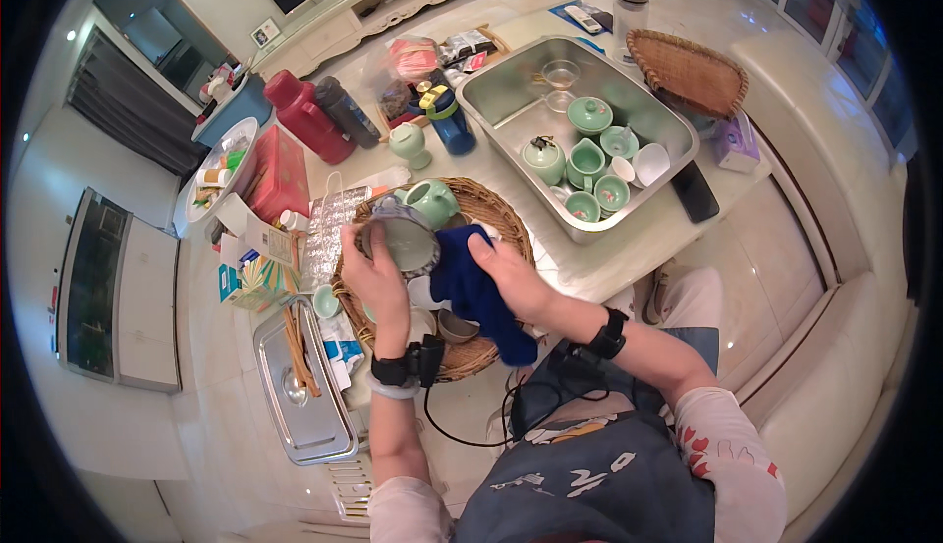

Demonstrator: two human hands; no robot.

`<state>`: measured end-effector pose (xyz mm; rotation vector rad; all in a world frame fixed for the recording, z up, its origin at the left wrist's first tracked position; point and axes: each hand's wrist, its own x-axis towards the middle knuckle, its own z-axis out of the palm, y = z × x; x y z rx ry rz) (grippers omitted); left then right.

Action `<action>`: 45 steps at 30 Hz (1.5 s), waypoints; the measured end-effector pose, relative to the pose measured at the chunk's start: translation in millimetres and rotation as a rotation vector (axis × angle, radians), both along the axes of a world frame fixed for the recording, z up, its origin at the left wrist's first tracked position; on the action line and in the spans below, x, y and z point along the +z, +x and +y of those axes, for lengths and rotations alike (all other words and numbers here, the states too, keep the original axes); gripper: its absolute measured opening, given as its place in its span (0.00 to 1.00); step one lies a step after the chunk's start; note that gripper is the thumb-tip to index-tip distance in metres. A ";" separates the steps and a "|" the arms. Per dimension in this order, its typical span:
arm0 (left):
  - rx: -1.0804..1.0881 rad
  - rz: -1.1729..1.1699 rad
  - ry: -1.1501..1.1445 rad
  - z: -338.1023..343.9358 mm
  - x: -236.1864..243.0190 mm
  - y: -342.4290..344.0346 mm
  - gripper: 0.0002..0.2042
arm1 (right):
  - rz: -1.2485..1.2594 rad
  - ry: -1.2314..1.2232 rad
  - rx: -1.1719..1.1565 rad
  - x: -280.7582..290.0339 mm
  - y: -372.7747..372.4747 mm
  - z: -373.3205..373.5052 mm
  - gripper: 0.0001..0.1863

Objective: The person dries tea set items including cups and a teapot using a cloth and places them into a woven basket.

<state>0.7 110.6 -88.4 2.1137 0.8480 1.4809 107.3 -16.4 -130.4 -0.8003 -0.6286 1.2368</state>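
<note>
My left hand [377,286] grips a round bowl [409,246] with a pale inside and a dark patterned rim, tilted so that its opening shows. A dark blue cloth [464,273] hangs from my right hand [515,283], pinched under the thumb, its edge against the bowl's right side. Both hands are above a round wicker basket [506,211]. Inside the basket are a light green teapot [435,202], a brownish cup [457,326] and white pieces partly hidden by my hands and the cloth.
Right of the basket, a steel basin [678,116] holds green teaware [586,162]. Behind stand a blue bottle [452,131], a green figure-shaped pot [409,145] and a red thermos [309,116]. A phone [695,192] lies by the basin; a steel lid [305,415] is at left.
</note>
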 end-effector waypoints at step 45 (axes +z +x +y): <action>-0.196 0.383 -0.458 16.0 -38.9 -98.8 0.08 | -0.748 -0.840 -0.506 -90.3 304.5 144.1 0.07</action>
